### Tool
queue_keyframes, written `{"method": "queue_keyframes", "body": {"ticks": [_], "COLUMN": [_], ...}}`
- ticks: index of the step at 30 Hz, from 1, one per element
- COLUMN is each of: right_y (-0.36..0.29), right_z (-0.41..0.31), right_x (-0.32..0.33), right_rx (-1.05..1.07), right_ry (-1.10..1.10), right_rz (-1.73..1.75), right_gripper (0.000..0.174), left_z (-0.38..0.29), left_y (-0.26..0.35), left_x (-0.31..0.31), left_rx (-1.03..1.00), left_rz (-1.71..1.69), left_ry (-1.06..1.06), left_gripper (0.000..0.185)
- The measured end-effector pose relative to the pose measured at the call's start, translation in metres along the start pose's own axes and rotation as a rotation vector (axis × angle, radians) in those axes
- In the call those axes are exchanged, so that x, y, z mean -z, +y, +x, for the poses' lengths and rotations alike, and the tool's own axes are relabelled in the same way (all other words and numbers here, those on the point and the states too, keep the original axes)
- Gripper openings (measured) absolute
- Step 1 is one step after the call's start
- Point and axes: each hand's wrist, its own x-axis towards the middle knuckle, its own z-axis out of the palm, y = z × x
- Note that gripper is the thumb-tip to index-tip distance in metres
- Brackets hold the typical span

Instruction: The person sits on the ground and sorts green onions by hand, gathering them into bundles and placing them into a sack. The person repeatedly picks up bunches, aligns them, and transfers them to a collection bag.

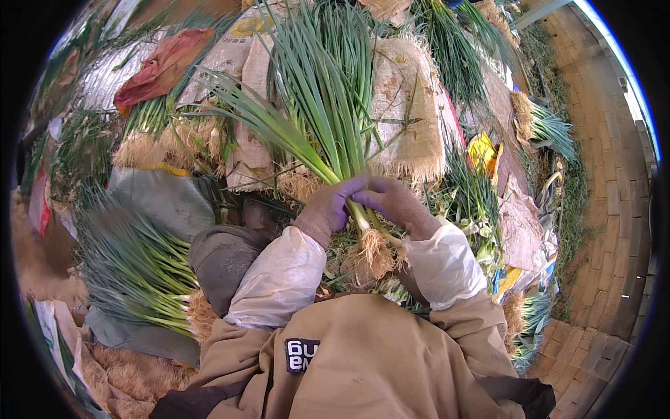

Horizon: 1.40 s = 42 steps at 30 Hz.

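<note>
My left hand [331,205], in a soiled purple glove, closes around the stalks of a few green garlic plants [343,152]. My right hand [395,204], gloved the same way, meets it at the stalks, with the fingers of both hands overlapping. Below the hands hang a white stem base and pale brown roots [375,249]. The long flat leaves fan upward, away from me. Just beyond the hands lies a larger bunch of green garlic [327,57], its roots [299,183] towards me. White plastic oversleeves [280,283] cover both forearms.
A root-on pile of green garlic [141,262] lies at left. Woven sacks [400,105] and a red cloth [165,68] cover other bunches. Leaf trimmings [466,225] lie at right, near a yellow wrapper [482,152]. Brick paving [602,209] runs along the right side.
</note>
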Motion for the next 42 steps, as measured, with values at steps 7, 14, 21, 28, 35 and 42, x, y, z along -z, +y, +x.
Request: {"method": "queue_keyframes", "body": {"ticks": [7, 14, 21, 28, 35, 42], "right_y": [0.006, 0.035, 0.071, 0.174, 0.02, 0.016], "right_z": [-0.016, -0.073, -0.128, -0.2, -0.124, -0.058], "right_x": [0.003, 0.044, 0.069, 0.146, 0.065, 0.017], "right_rx": [-0.108, 0.098, 0.07, -0.329, 0.316, -0.034], "right_ry": [0.273, 0.079, 0.263, 0.571, 0.49, 0.207], "right_rz": [0.565, 0.951, 0.836, 0.014, -0.458, 0.412], "right_gripper": [0.018, 0.027, 0.038, 0.043, 0.04, 0.02], "left_z": [-0.019, -0.009, -0.006, -0.003, -0.001, -0.008], "left_y": [0.026, 0.019, 0.018, 0.02, 0.017, 0.019], "left_x": [-0.032, -0.009, -0.019, -0.008, -0.011, -0.021], "left_rx": [0.006, 0.01, 0.014, -0.055, -0.009, -0.033], "left_rz": [-0.062, -0.144, -0.144, -0.249, -0.171, -0.316], "left_ry": [0.181, 0.187, 0.243, 0.201, 0.274, 0.103], "left_gripper": [0.028, 0.027, 0.027, 0.025, 0.026, 0.036]}}
